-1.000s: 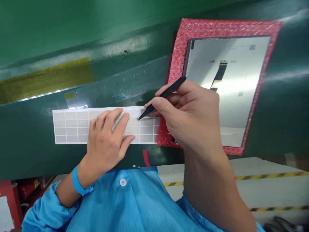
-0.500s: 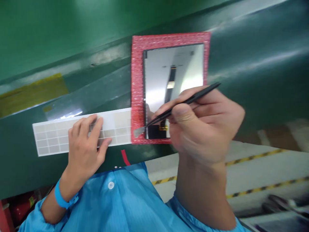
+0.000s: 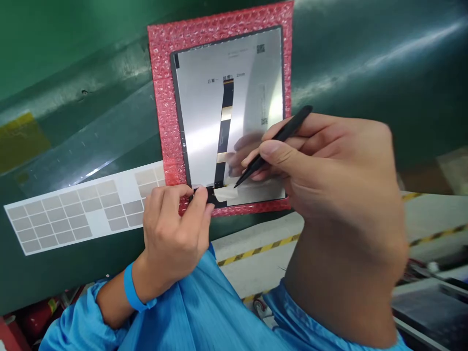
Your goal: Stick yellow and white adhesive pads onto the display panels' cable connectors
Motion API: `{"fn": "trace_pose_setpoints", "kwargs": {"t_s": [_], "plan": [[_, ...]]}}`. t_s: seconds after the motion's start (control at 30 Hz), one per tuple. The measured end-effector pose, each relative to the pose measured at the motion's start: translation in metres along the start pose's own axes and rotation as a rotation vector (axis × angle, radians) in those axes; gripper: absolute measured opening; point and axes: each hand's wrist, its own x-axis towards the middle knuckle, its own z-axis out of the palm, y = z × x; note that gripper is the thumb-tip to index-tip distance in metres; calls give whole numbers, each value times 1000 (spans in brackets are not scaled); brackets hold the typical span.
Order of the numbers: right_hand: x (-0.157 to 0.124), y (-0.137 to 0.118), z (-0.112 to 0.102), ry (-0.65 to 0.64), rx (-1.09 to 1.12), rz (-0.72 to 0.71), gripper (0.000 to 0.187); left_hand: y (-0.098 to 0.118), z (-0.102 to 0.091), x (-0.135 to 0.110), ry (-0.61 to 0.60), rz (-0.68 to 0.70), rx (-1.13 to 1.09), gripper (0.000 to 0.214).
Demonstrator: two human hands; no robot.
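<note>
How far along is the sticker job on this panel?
Done: one grey sticker is off the white sheet of grey stickers, which shows blank gaps. In hand: the right hand holds black tweezers on a pale sticker at the silver panel's bottom edge, by the black flex cable; the left hand pinches that edge. Left: pressing it flat; it looks not fully seated.

A glossy green bench (image 3: 365, 63) runs behind and to both sides of the hands, streaked with glare; yellow tape (image 3: 22, 139) marks it far left; below the right hand, grey floor (image 3: 263, 268) carries yellow-black stripes (image 3: 252, 252).
</note>
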Motion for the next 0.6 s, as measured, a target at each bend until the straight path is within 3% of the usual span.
{"fn": "trace_pose_setpoints", "kwargs": {"t_s": [0.23, 0.6], "plan": [[-5, -6, 4, 105, -68, 10, 16, 2, -7, 3, -24, 7, -13, 23], [-7, -13, 6, 114, -109, 22, 20, 5, -9, 3, -47, -2, -6, 24]]}}
